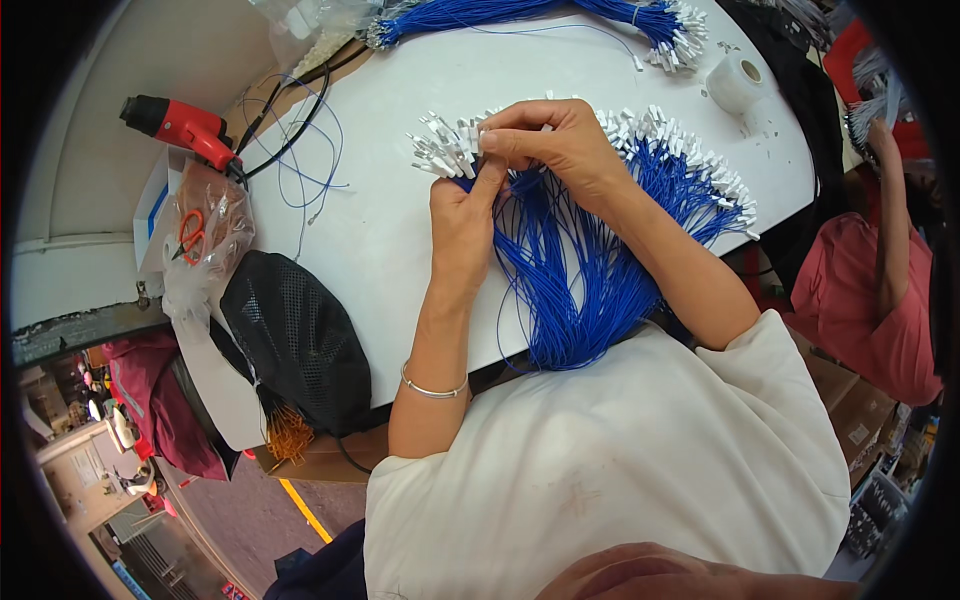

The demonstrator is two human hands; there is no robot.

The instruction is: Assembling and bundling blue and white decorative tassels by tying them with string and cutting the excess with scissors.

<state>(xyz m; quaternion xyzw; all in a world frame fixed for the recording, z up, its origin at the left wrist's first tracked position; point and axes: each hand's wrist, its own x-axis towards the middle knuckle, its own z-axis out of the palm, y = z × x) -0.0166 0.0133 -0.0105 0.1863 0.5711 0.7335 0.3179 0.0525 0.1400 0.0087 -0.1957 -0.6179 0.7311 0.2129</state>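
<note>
In the head view, the blue wires (575, 290) lie across the near part of the white worktop (385, 280), their middle lengths spilling toward the person's body. The left hand (465, 205) is closed around a group of them just below their white connectors (445, 145), which fan out to the left of the fist; holding so close to the ends probably keeps the tips bunched and within reach. The right hand (560, 145) has its grip pinched, thumb against forefinger, on the ends beside the left thumb; whether it holds one connector or several, I cannot tell. The two hands meet, seemingly so that one steadies while the other handles small parts.

The remaining ends spread beyond the right forearm in a broad arc, perhaps laid so to limit tangling. A second blue bundle (470, 14) lies along the far edge, out of the hands' way, near a roll of clear film (735, 82). At the left, a red heat gun (195, 130), orange-handled scissors (190, 235) and a black mesh bag (295, 325) sit apart from the wires, likely leaving room for both arms.
</note>
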